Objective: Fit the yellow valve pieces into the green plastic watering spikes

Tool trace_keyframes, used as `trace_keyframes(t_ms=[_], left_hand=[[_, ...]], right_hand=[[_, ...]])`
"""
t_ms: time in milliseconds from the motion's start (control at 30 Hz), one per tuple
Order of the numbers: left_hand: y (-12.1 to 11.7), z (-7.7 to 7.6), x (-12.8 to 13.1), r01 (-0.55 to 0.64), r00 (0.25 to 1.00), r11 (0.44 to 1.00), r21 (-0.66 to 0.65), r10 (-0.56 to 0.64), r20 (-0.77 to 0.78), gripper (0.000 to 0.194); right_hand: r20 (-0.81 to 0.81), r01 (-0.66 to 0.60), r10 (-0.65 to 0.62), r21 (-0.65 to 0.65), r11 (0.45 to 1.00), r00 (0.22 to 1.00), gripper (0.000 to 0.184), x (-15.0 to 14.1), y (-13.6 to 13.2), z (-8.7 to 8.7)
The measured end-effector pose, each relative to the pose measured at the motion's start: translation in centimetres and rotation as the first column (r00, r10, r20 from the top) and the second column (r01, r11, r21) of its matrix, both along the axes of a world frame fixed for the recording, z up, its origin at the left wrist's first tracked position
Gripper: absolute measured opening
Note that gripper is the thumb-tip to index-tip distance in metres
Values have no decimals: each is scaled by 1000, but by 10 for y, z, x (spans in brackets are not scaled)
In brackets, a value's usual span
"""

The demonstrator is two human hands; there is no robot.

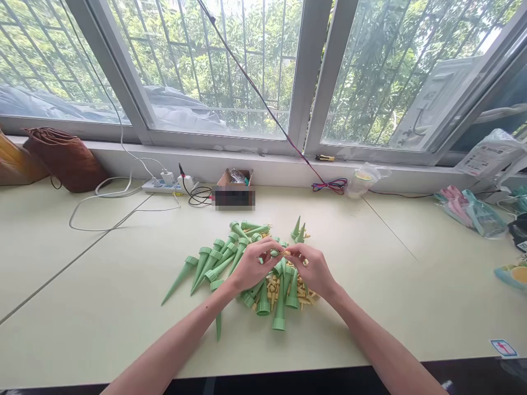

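Two pinches, watched from my remote station, above heaped green spikes (280,302): my left hand (252,266) clasps a green piece (274,253) between fingertips, my right hand (315,269) a yellow piece (287,253).

left hand (254,266): grip's on a green piece (274,253)
right hand (313,269): pinching a yellow fitting (287,253) just beside it
worktop (391,307): messy pile, green plastic spikes (279,307) and loose yellow bits (305,296)
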State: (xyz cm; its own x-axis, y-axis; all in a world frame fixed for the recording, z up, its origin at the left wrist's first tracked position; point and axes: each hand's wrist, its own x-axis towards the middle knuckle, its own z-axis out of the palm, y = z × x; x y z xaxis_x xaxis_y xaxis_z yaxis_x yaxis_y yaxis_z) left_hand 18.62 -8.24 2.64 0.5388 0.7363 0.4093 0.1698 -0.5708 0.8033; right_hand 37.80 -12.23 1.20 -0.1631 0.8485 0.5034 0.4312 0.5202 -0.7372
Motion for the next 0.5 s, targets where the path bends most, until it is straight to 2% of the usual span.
trace_keyframes(t_ms=[267,500], left_hand=[[4,-3,-1,2,1000,990,139,-1,-7,14],[3,2,-1,6,1000,992,127,-6,4,15]], right_hand=[[10,6,-6,15,1000,1000,14,0,1,-3],[19,5,-6,27,1000,1000,14,0,1,-4]])
